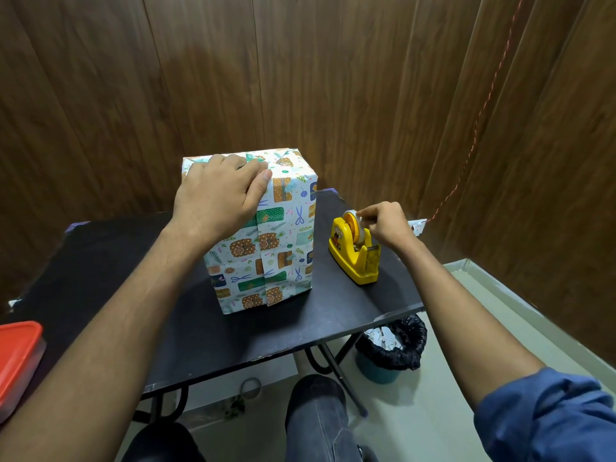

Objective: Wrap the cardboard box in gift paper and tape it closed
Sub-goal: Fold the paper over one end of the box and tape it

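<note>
Your black rectangular table (100,261) carries everything, and the tall cardboard box in white patterned gift paper (266,248) stands upright near its middle, with the overlapped paper seam running down the face towards you. Your left hand (216,191) sits at 12 o'clock on the box, palm over the top edge, fingers curled onto the folded top flaps and thumb pressed on the front face, so it grips and pins the paper. At 3 o'clock from the box, just beside it but not touching, stands the yellow plastic tape dispenser (355,251) with its roll of clear tape. Your right hand (386,221) is at the top of that roll, fingers pinched together on what looks like the free tape end, though the tape itself is too thin to make out. At 8 o'clock on the table's edge sits a clear container with a red lid (16,355). Expect the box to feel stiff and fairly light, and the paper to be slick and quick to spring open, so keep your hold on the folds at the top edge, and grasp the tape by its very end.
</note>
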